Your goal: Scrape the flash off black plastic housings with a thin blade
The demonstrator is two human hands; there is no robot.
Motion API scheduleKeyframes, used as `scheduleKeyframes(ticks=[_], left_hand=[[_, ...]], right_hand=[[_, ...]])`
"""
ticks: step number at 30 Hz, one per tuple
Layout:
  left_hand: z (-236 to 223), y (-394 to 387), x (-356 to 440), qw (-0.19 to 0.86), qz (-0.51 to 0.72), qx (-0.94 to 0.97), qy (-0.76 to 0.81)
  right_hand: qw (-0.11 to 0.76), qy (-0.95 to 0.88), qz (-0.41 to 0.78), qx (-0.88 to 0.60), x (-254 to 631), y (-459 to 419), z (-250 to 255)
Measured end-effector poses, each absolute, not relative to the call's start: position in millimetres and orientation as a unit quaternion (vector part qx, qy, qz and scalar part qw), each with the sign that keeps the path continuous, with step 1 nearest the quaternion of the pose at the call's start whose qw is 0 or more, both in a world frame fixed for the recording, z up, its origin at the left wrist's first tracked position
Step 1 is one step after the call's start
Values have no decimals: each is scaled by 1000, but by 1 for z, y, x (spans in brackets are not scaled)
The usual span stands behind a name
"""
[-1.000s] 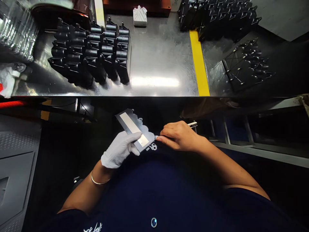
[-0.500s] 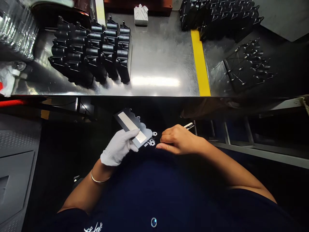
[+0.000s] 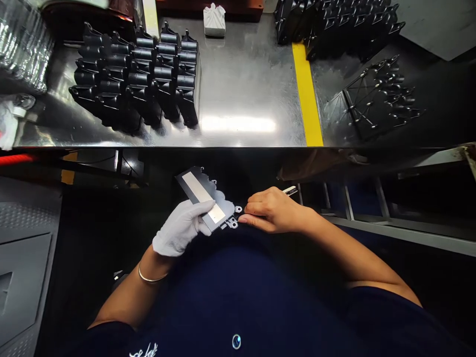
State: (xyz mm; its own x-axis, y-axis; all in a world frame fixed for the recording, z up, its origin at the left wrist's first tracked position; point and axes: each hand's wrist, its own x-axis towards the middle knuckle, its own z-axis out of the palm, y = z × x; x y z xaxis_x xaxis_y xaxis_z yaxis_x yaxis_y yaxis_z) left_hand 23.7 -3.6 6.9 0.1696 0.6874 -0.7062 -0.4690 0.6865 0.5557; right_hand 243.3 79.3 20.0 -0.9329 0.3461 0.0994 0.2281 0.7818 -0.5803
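Tissue (image 3: 214, 12) in box (image 3: 214, 29), grey part (image 3: 200, 187) in left hand (image 3: 180, 228), slim tool (image 3: 290, 191) in right hand (image 3: 273, 210), each grip closed around its piece

Pale tool (image 3: 290, 190) mostly hidden by right hand (image 3: 273, 210); clear stack (image 3: 26, 49) cut off at left

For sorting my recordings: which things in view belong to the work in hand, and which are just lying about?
Work in hand:
- grey part, in left hand
- slim white tool, in right hand
- black parts, probably

Lying about:
- white packet
- yellow strip
- clear plastic stack
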Motion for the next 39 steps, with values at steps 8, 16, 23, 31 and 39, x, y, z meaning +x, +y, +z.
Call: scheduleKeyframes(ticks=[8,16,23,31,39], left_hand=[[9,3,18,788,383,16,482],[9,2,22,803,341,8,488],[8,3,27,800,339,16,495],[6,2,26,797,358,38,486],[7,7,24,862,320,-14,394]], right_hand=[[154,-911,340,-175,248,75,20],[195,-967,46,-155,235,77,19],[210,-968,80,-113,235,78,14],[217,-967,70,-118,238,77,11],[258,-952,133,-95,240,75,12]])
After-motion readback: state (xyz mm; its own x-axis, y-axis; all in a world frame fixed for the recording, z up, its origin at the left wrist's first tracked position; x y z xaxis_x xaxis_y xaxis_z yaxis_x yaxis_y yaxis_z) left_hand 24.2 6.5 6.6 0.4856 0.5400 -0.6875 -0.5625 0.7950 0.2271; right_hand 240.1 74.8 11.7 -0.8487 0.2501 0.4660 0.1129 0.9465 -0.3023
